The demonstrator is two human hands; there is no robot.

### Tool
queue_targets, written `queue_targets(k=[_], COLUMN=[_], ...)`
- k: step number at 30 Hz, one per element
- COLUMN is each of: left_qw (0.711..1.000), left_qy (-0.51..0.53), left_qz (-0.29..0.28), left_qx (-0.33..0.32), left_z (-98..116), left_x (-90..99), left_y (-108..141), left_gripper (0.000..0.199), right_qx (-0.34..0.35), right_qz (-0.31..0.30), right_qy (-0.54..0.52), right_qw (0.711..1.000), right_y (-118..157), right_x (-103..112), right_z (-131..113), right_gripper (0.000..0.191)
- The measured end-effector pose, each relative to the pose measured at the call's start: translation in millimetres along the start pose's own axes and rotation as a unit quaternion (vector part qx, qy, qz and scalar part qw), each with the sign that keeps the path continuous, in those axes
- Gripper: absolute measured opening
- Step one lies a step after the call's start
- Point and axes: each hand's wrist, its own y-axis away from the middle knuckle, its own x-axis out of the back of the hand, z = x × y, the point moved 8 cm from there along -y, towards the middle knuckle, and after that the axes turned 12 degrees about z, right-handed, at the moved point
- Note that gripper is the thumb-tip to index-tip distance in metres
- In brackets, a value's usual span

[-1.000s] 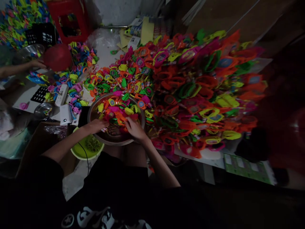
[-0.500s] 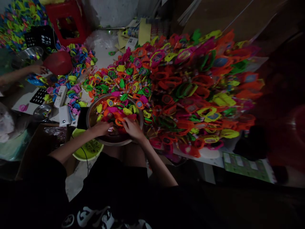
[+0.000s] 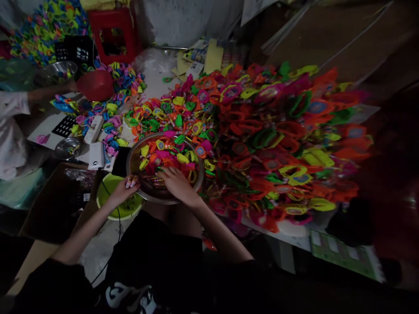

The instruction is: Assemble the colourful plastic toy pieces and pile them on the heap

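Note:
A wide metal bowl [image 3: 200,174] rests over my lap with colourful plastic toy watches [image 3: 162,155] in it, in pink, orange, yellow and green. At the bowl's left rim, my left hand [image 3: 123,192] is closed around a bunch of small pink-and-white tubes [image 3: 132,181]. My right hand [image 3: 178,185] reaches into the bowl from the right, palm down, its fingers stretched out over the contents. More slim tubes [image 3: 153,179] lie in the bowl by those fingertips. What lies under the right palm is hidden.
Toy watches [image 3: 262,139] are heaped on the table to the right. A lime-green basin [image 3: 103,198] stands below left, a cable across it. Further left are a white power bank [image 3: 96,155], a power strip [image 3: 94,129], a small metal bowl [image 3: 67,149] and another person's arm [image 3: 52,92] by a red bowl [image 3: 95,85].
My left hand has moved left out of the bowl to its rim with the bunch of tubes. My right hand has flattened over the contents. The whole view has shifted slightly.

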Motion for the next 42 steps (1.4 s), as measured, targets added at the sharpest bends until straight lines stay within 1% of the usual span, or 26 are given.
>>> queue_targets(k=[1,2,4,7,9,12,16,19,21,27,31,35,38,42], left_qw=[0.999,0.999,0.998,0.995,0.992,0.988,0.989,0.987,0.985,0.984,0.988,0.985,0.982,0.976], left_qy=[0.021,0.030,0.046,0.065,0.072,0.081,0.083,0.102,0.111,0.115,0.105,0.126,0.146,0.174], left_qz=[0.008,0.015,0.013,0.015,0.032,0.048,0.040,0.040,0.038,0.029,0.031,0.036,0.052,0.077], left_qx=[0.023,0.031,0.041,0.074,0.097,0.120,0.118,0.118,0.123,0.131,0.111,0.110,0.108,0.102], left_z=[-15.0,-27.2,-46.2,-65.4,-72.9,-79.6,-85.0,-92.1,-98.9,-117.4,-119.7,-112.6,-97.3,-64.8], left_x=[0.6,0.3,-2.9,-2.8,3.3,13.1,17.1,14.2,10.4,2.0,0.8,-0.8,0.1,1.4], left_y=[13.0,25.8,49.6,75.1,84.3,90.3,92.2,93.4,94.7,99.7,99.5,95.5,90.6,78.8], left_gripper=[0.038,0.034,0.030,0.030,0.032,0.034,0.029,0.029,0.030,0.030,0.029,0.028,0.026,0.026], right_qx=[0.025,0.037,0.031,0.004,-0.008,-0.011,0.014,0.042,0.050,0.036,0.036,0.026,0.010,-0.028], right_qz=[-0.031,-0.059,-0.097,-0.114,-0.119,-0.126,-0.142,-0.150,-0.149,-0.130,-0.141,-0.148,-0.143,-0.118], right_qy=[-0.001,0.002,0.017,0.040,0.050,0.058,0.040,0.012,0.000,-0.012,-0.021,-0.046,-0.080,-0.161], right_qw=[0.999,0.998,0.995,0.993,0.992,0.990,0.989,0.988,0.988,0.991,0.989,0.988,0.986,0.980], right_y=[-1.8,-3.5,-7.2,-12.5,-14.2,-14.1,-10.9,-7.9,-7.6,-16.9,-24.7,-31.6,-36.0,-39.6], right_x=[-7.4,-15.5,-30.6,-45.2,-50.1,-53.9,-60.8,-65.4,-66.2,-59.0,-61.1,-71.3,-74.9,-69.7], right_z=[-9.0,-15.1,-20.4,-19.8,-18.2,-15.9,-15.4,-17.6,-18.4,-20.0,-25.3,-29.3,-25.7,-16.9], right_gripper=[0.040,0.038,0.036,0.036,0.037,0.036,0.032,0.034,0.039,0.049,0.045,0.044,0.043,0.036])
